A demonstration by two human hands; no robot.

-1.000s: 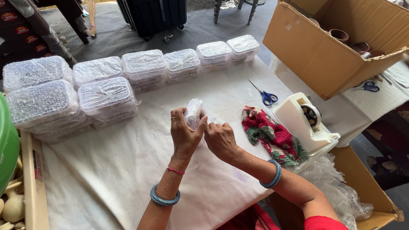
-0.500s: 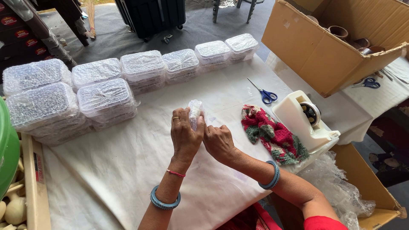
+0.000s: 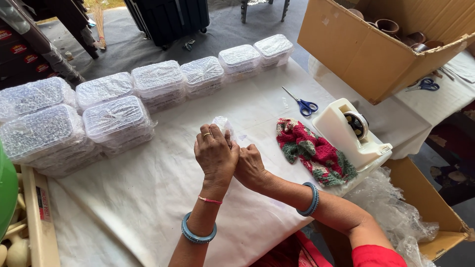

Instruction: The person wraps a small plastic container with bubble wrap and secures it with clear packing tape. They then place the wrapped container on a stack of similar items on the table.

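Setting: a white-covered surface (image 3: 163, 188) in an open work area, grey floor beyond it, a dark wheeled case at the far edge.
Thing in hand: a small bundle wrapped in clear bubble film (image 3: 222, 126), held up just above the middle of the surface, between both hands.
Left hand (image 3: 215, 157): fingers curled and pressed together round the near side of the bundle; ring on one finger, red thread and blue bangle at the wrist.
Right hand (image 3: 250, 165): touching the left, fingers folded in against the bundle's lower side; whether they pinch the film cannot be told.
Step in hand: by my reading, the wrap is being closed round the piece, both hands tightening the film.
Next move calls for: likely a strip of tape, so one hand must keep the fold shut while the other reaches right.
Tape dispenser (image 3: 352, 132): white, heavy-based, near the right hand, on the surface edge.
Knitted cloth (image 3: 313, 152): red, green and white, lying flat between the hands and the dispenser.
Scissors (image 3: 302, 103): blue-handled, beyond the cloth.
Packages: clear lidded boxes (image 3: 118, 118), film-wrapped, stacked in a row along the far and left edge.
Cardboard box (image 3: 381, 49): brown, open, upper right, dark round pots inside.
Loose bubble film (image 3: 396, 217): heaped at the lower right.
Labels: red labels on dark packs, far left.
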